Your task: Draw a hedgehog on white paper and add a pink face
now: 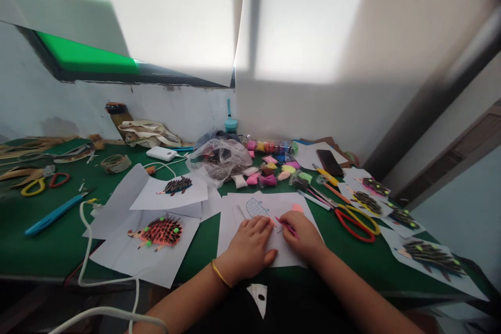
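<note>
On the white paper (227, 251) by the middle of the desk's near edge, a blue-outlined drawing (255, 207) lies just ahead of the left hand (252, 246), its long axis slanting from the far left down toward the gap between the two hands. The left hand is the nearer, its fingertips covering or touching the drawing's lower end; the right hand (301, 235) sits beyond that end, to its right. The left palm is down, fingers side by side and thumb spread, resting on the sheet; whether anything is under the fingers I cannot tell. The right hand pinches a slim, glossy magenta tool (290, 229), whose tip points left, close to the left fingertips and a small pinkish dab (273, 224). The drawing's rounded body is filled with fine blue marks. A soft-looking, matte peach square (298, 208) lies on the paper's far right part. Toward the desk's far edge sit plump, pillow-shaped coloured packets (268, 180) and a crinkled clear plastic bag (219, 159). Toward the right edge lie scissors (342, 207) with smooth red and yellow loops. Nearer the left edge, a coral hedgehog (162, 231) bristles with dark, seed-like spines and round green dots on flat paper.
</note>
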`<state>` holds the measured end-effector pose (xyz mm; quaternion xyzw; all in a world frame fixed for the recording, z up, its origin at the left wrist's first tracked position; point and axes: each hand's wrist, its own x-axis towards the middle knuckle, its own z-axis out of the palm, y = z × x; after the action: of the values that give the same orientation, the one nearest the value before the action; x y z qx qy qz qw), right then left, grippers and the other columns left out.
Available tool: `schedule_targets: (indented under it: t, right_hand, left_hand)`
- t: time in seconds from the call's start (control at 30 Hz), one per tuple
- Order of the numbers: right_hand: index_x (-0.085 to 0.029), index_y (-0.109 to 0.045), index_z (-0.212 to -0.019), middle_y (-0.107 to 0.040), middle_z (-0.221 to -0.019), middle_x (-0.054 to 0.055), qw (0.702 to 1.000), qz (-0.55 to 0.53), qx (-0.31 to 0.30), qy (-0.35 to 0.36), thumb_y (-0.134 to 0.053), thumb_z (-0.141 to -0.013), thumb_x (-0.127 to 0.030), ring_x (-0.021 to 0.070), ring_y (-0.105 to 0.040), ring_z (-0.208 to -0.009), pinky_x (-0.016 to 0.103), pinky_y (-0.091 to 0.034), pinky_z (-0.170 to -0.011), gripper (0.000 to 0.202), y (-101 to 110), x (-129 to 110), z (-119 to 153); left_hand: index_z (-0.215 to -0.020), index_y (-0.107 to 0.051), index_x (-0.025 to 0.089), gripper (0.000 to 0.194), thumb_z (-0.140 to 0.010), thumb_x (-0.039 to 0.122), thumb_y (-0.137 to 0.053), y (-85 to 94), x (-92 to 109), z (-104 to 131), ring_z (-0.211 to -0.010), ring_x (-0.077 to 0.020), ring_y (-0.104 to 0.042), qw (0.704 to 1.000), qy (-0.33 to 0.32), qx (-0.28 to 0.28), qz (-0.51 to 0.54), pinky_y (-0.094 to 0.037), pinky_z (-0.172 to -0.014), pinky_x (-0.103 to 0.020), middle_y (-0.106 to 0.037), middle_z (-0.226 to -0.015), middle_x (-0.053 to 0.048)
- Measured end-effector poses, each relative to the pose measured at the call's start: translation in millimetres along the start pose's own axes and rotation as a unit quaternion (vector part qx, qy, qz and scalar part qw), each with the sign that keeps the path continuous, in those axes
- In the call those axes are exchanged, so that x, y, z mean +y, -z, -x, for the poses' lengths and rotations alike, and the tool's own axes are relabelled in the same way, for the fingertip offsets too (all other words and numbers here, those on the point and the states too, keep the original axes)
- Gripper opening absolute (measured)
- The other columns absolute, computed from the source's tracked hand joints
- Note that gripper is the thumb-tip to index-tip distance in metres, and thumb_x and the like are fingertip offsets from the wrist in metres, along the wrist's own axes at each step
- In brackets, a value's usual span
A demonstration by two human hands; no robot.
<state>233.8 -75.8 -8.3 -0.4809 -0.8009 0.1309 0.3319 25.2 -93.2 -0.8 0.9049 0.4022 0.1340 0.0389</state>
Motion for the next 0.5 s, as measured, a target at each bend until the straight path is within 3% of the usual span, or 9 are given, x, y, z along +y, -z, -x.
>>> schedule_targets:
  t: [0.23, 0.5]
  right_hand:
    - [-0.02, -0.065, -0.091, -0.068, -0.091, 0.005, 0.999, -0.037, -0.032, 0.008, -0.049, -0.083, -0.012, 0.02, -0.061, -0.088, 0.034, -0.047, -0.081, 0.02, -1.1, 2.2, -0.1]
    - [-0.021, -0.066, -0.105, -0.071, -0.104, 0.007, 0.997, -0.029, -0.016, -0.065, -0.048, -0.089, -0.024, 0.0226, -0.065, -0.096, 0.037, -0.049, -0.085, 0.025, 0.1, 7.3, -0.9]
  left_hand:
    - [-0.145, -0.038, 0.02, 0.065, -0.089, 0.051, -0.051, -1.5, -0.5, -0.6, -0.133, -0.0307, -0.038, 1.0, -0.002, -0.001, 0.007, -0.031, -0.108, -0.048, -0.045, -0.146, -0.01]
    - [-0.141, -0.043, 0.022, 0.061, -0.088, 0.047, -0.055, 8.1, -0.3, 2.9, -0.131, -0.0288, -0.041, 1.0, -0.021, -0.003, 0.017, -0.035, -0.108, -0.044, -0.049, -0.142, -0.009]
